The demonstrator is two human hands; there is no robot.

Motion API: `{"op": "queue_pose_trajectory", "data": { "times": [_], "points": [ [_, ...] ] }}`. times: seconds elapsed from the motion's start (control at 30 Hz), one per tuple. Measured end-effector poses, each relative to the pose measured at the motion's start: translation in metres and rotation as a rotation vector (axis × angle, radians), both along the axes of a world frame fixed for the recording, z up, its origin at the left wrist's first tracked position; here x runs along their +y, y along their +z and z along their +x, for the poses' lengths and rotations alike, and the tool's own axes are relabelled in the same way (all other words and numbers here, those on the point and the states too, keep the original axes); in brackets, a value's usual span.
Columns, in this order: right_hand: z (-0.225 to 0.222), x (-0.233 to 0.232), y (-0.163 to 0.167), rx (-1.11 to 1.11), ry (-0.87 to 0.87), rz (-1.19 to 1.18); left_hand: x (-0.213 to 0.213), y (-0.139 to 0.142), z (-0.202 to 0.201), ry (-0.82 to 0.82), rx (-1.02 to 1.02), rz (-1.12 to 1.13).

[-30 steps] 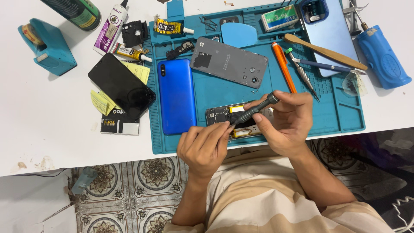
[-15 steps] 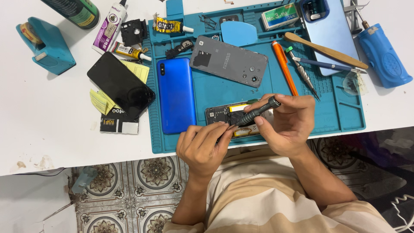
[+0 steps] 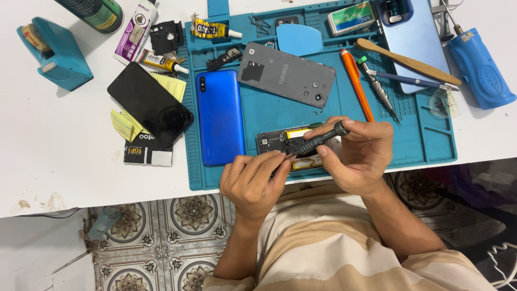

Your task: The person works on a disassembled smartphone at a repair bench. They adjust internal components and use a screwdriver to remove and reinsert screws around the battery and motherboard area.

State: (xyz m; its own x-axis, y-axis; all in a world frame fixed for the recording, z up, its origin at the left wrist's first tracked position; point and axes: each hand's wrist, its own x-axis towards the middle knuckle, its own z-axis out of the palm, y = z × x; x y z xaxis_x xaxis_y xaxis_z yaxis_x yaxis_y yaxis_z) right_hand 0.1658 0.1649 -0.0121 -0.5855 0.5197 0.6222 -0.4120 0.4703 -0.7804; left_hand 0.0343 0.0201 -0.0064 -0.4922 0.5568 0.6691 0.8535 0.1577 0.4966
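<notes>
A: Starting at the far left of the white worktop [image 3: 64, 140], there's a teal tape dispenser [image 3: 51, 54], then glue tubes and a black phone [image 3: 151, 105] lying face down on yellow notes.

B: And on to the teal repair mat [image 3: 431, 145]. A blue phone [image 3: 219, 117] lies flat at its left side, a grey back cover [image 3: 285, 75] just beyond it.

A: Now the action, at the mat's near edge. The left hand [image 3: 253, 180] pinches down on the opened phone [image 3: 280, 141], fingers together on its edge, steadying it.

B: The right hand [image 3: 358, 153] is clamped round a dark screwdriver [image 3: 318, 139], held slanted, tip down near the left fingertips (the tip itself is hidden, I can't see what it meets).

A: I'd judge this the screw-driving step on the board. Whichever way the screw is turning, the next move calls for a steady, square tip and that left hand keeping the phone from sliding.

B: Containers? The mat's top tray slots hold small parts: a black bracket [image 3: 223, 56], a yellow glue tube [image 3: 210, 29], a blue pick [image 3: 299, 39]. What's in the smallest slots is too small to tell.

A: Further right, an orange pen-like tool [image 3: 356, 81], a wooden spudger [image 3: 406, 59], a light blue phone [image 3: 412, 40] and, off the mat, a blue cylindrical tool [image 3: 482, 70].
</notes>
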Motion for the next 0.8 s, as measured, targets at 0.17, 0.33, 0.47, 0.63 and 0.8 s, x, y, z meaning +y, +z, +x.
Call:
{"op": "queue_pose_trajectory", "data": {
  "times": [0.17, 0.33, 0.47, 0.63, 0.8],
  "points": [
    [-0.001, 0.000, 0.001, -0.007, 0.011, 0.015, 0.000, 0.001, 0.000, 0.002, 0.001, -0.004],
    [-0.001, 0.000, 0.002, -0.002, 0.021, 0.006, 0.000, 0.000, 0.000, 0.000, 0.002, 0.019],
    [-0.005, -0.002, 0.003, -0.017, -0.102, 0.019, 0.000, -0.002, -0.002, 0.022, 0.039, 0.059],
    [-0.013, -0.001, 0.004, -0.090, -0.218, 0.285, -0.002, -0.003, -0.002, -0.016, 0.085, 0.071],
    [-0.011, 0.000, 0.007, -0.122, -0.161, 0.346, -0.003, -0.004, -0.001, -0.016, 0.107, 0.078]
  ]
}}
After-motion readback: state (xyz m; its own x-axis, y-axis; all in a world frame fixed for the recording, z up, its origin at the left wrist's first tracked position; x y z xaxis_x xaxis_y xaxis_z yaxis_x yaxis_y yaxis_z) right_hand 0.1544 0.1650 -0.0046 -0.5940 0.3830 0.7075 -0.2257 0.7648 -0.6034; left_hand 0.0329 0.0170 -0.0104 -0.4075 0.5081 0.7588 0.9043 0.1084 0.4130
